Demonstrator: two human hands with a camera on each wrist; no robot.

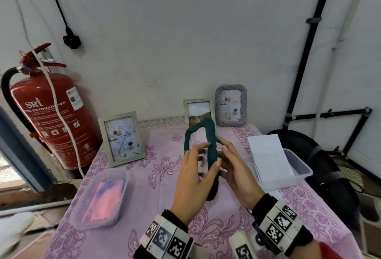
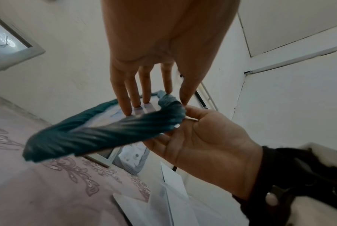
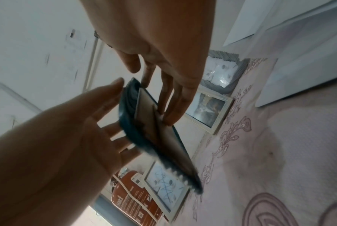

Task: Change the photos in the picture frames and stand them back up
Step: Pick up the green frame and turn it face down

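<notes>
A dark green rope-textured picture frame is held tilted above the pink tablecloth, between both hands. My left hand lays straight fingers on its glass front, over a photo with blue scribbles. My right hand is behind it, with straight fingers on the brown backing board. Whether the frame's lower end touches the cloth I cannot tell. Three frames stand at the back: a silver frame with a blue-scribbled photo, a thin frame with a landscape, and a grey rope frame.
A clear tub with pink and blue prints sits at the front left. Another tub with white sheets sits at the right. A red fire extinguisher stands off the table's left edge, and a black bag lies to the right.
</notes>
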